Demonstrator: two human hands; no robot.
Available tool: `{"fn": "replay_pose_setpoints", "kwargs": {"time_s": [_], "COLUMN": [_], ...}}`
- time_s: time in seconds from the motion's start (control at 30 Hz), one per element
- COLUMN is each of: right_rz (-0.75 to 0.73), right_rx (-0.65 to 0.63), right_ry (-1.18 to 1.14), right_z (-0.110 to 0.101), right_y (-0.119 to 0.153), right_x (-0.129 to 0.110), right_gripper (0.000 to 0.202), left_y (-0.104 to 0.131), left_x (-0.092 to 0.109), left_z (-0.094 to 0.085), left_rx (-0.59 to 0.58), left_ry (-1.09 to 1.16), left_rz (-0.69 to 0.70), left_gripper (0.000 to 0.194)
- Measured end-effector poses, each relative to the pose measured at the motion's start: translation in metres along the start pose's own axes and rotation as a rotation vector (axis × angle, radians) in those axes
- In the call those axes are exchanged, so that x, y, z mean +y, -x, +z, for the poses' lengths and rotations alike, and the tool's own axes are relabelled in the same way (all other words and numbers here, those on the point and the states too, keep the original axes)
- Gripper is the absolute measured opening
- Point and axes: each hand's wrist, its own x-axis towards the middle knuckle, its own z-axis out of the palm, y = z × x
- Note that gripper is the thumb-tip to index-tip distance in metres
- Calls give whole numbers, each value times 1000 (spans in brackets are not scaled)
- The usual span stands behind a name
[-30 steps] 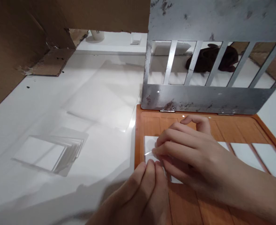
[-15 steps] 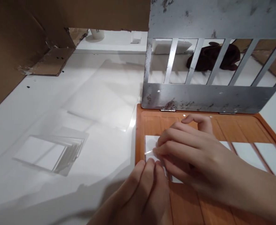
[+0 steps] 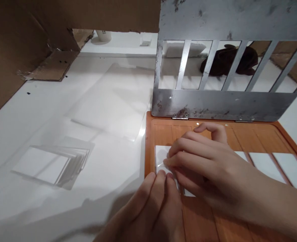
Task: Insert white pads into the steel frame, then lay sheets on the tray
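Note:
A white card (image 3: 160, 151) with a shiny clear film over it lies in the leftmost slot of an orange-brown grooved board (image 3: 160, 131). My left hand (image 3: 150, 208) has its fingers close together, tips pressed on the card's near part; its thumb is hidden. From the right, my right hand (image 3: 209, 168) reaches across the board, thumb and fingers pinched at the film on the card, with one finger raised and bent. More white cards (image 3: 266, 166) rest in the slots to the right, partly beneath my right hand and forearm.
A slotted metal lid (image 3: 226, 104) stands raised on hinges behind the board. A fanned stack of white cards (image 3: 43, 164) and a translucent sheet (image 3: 108, 101) lie on the white table at left. Cardboard walls (image 3: 14, 43) rise at the left; a dark cloth (image 3: 221, 62) sits behind the lid.
The glare on the film has shifted slightly beside my fingertips. Both hands stay almost in the same place, and the whole view has shifted a little.

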Motion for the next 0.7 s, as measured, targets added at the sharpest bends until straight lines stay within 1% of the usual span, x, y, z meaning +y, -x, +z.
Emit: {"fn": "replay_pose_setpoints", "kwargs": {"time_s": [0.13, 0.3, 0.4, 0.47, 0.53, 0.6, 0.7], "right_rz": [3, -1, -16, -27, -24, -15, 4], "right_rx": [-9, -28, -67, -61, -35, -10, -21], "right_ry": [-17, -43, -77, -89, -86, -73, -66], "right_z": [-1, -6, -8, -9, -8, -7, -4], "right_y": [0, 0, -1, -2, -3, -3, 0], "right_x": [0, -2, -3, -4, -4, -4, -4], "right_gripper": [19, 18, 20, 22, 26, 28, 28], "left_y": [-1, -2, -2, -2, -2, -1, 1], "left_x": [1, 0, -3, -5, -6, -4, -1], "left_z": [1, -2, -3, -3, -2, -1, 0], "left_rx": [21, -21, -9, 14, 11, 33, 54], "left_ry": [-33, -48, -51, -33, -4, 11, 0], "left_rz": [9, 27, 55, 63, 60, 48, 46], "left_gripper": [39, 39, 37, 35, 34, 35, 39]}}
